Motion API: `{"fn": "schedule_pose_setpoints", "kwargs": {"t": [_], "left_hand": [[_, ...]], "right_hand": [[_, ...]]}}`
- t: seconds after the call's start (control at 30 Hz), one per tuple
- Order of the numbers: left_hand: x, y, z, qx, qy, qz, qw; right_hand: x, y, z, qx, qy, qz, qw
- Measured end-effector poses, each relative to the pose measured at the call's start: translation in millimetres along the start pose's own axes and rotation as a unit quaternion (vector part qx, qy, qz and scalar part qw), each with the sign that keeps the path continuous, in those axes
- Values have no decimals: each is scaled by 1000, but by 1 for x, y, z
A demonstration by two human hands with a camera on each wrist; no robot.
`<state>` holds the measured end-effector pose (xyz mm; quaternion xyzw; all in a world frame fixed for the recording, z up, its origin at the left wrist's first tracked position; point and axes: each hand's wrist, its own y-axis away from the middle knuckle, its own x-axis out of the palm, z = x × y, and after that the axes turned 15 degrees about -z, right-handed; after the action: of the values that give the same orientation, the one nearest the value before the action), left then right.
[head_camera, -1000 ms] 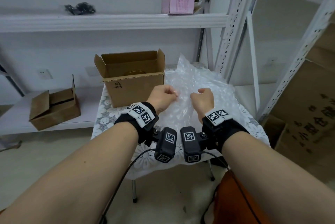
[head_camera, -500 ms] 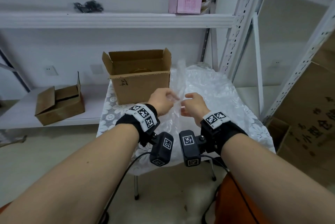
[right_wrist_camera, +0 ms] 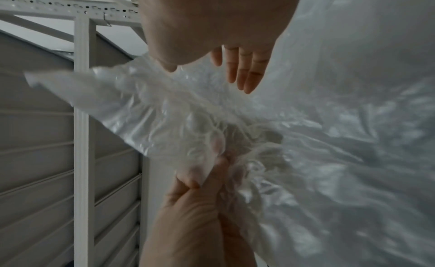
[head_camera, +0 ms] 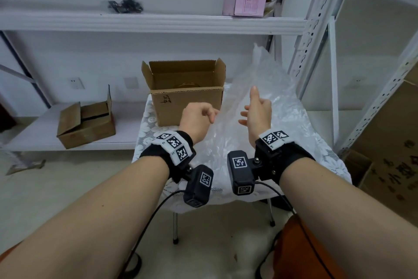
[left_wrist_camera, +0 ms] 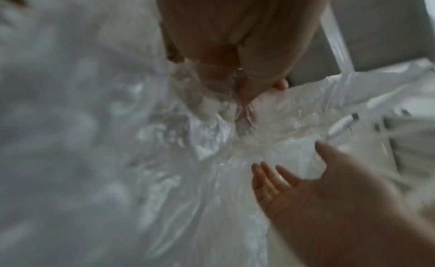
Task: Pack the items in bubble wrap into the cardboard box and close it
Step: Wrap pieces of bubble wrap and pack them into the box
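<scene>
Change vs 1 s ago: you were pinching the bubble wrap (head_camera: 260, 89) w/ both hands low over the bench (head_camera: 144, 134). Now your right hand (head_camera: 256, 109) is letting go and your left hand (head_camera: 196, 120) is carrying the sheet alone, raised, so a corner is standing up toward 1 o'clock, in front of the shelf post (head_camera: 316, 18). Head cam is also shifting, so the whole scene is sitting a bit differently in frame.

Meaning for the task, my read: you're still shaking out / positioning the sheet, i.e. early prep. No wrapped item is visible yet. Box flaps are still up.

Hand poses:
- Left: fingers curled, thumb + fingers pinching a bunched fold of wrap; right wrist cam is showing the plastic gathered in that pinch.
- Right: fingers straight and spread, palm facing left toward the sheet, thumb up. It's hovering just beside the wrap and gripping nothing; can't tell if fingertips are brushing it.

Locations:
- Wrap: draping from your left hand down onto the bench, covering the 12–3 o'clock side.
- Cardboard box (head_camera: 185, 107): on the bench at 11 o'clock, open; sthg round is sitting inside, too hidden to ID.
- 2nd box (head_camera: 86, 125): on the low shelf at 9 o'clock.
</scene>
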<state>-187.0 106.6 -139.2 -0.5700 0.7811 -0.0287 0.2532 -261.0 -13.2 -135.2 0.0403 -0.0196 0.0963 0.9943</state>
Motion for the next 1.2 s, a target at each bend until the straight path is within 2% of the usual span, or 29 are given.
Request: {"fn": "schedule_pose_setpoints", "kwargs": {"t": [0.13,0.23,0.33,0.47,0.57,0.63,0.73,0.8,0.93,1.0,1.07,1.13,1.2], "left_hand": [[-14,-8,16,-100,89,-74,988],[-25,-14,41,-167,124,-112,972],[-36,-13,65,-234,166,-152,946],[-44,-10,91,-297,203,-190,913],[-49,-7,98,-331,226,-177,899],[-52,-5,97,-331,206,-164,906],[-60,-8,98,-321,105,-170,926],[-67,-11,101,-305,35,-183,934],[-80,-9,102,-282,-46,-229,931],[-83,-5,97,-266,-69,-256,927],[-82,-1,87,-213,-105,-268,934],[-78,0,77,-140,-128,-247,950],[-72,0,72,-90,-148,-198,965]], "right_hand": [[7,7,-5,-46,52,28,997],[13,15,-15,-106,152,80,979],[17,26,-22,-190,260,156,934],[18,39,-29,-267,326,254,870],[19,44,-38,-273,398,373,792],[20,45,-44,-280,459,403,740],[24,46,-54,-298,540,402,676],[25,45,-59,-294,566,407,654],[26,46,-65,-309,603,422,602],[26,45,-65,-316,603,425,596],[26,44,-64,-315,600,428,598],[26,43,-65,-312,595,431,602],[25,42,-66,-311,592,433,605]]}}
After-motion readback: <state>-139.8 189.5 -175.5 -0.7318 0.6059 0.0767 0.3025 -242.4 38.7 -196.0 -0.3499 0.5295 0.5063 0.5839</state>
